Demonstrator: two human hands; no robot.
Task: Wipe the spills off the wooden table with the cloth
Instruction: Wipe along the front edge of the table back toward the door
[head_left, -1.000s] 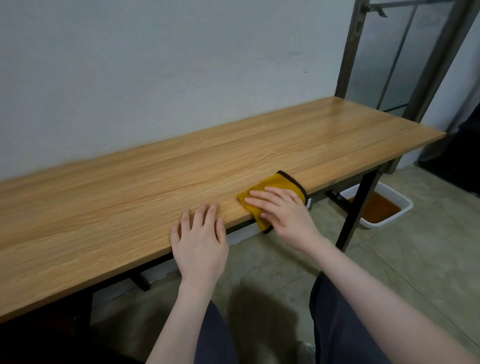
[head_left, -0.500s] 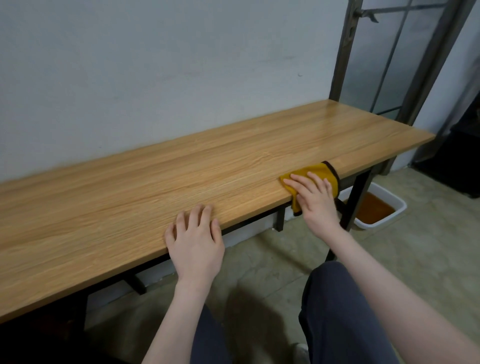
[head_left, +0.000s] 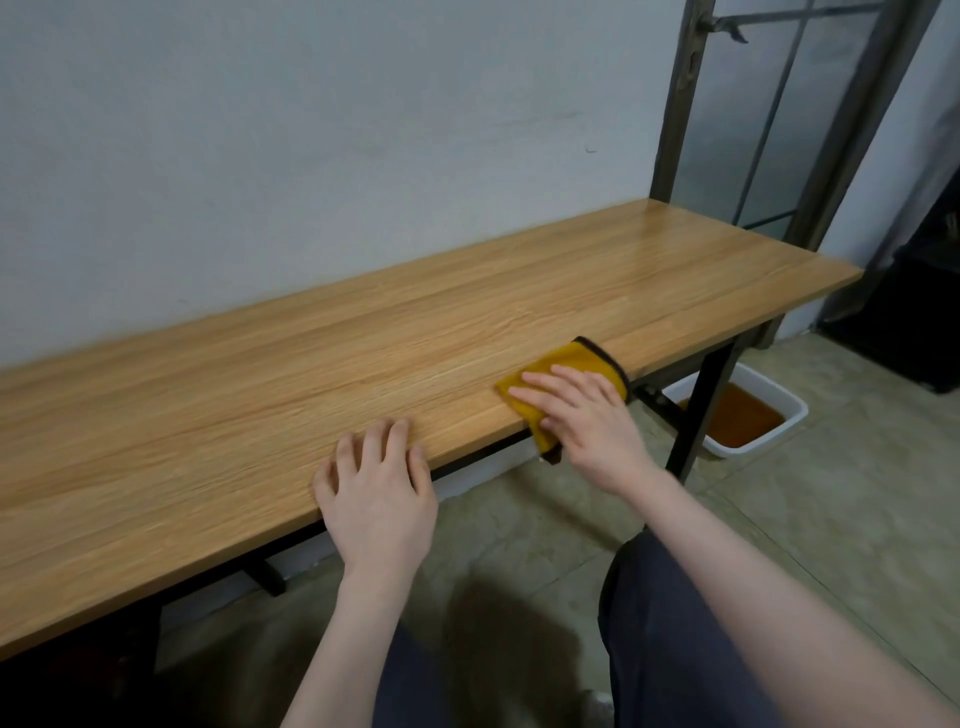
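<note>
At the near edge of the table (head_left: 260, 374), right of centre, the cloth (head_left: 563, 364) is lying folded under the right hand (head_left: 582, 415), which is pressing it down with fingers spread flat, not clenched; one corner of the cloth is drooping over the edge. The left hand (head_left: 376, 493) is resting open, palm down, on the same edge, well to the left and not touching the cloth. The table's long axis is running left to right in front of the person, so the unwiped length is stretching away on both sides of the cloth along that line. The right hand is plainly the one placed to sweep. No spill is showing clearly on the wood; the sheen toward the far right end may be wetness or only glare.
</note>
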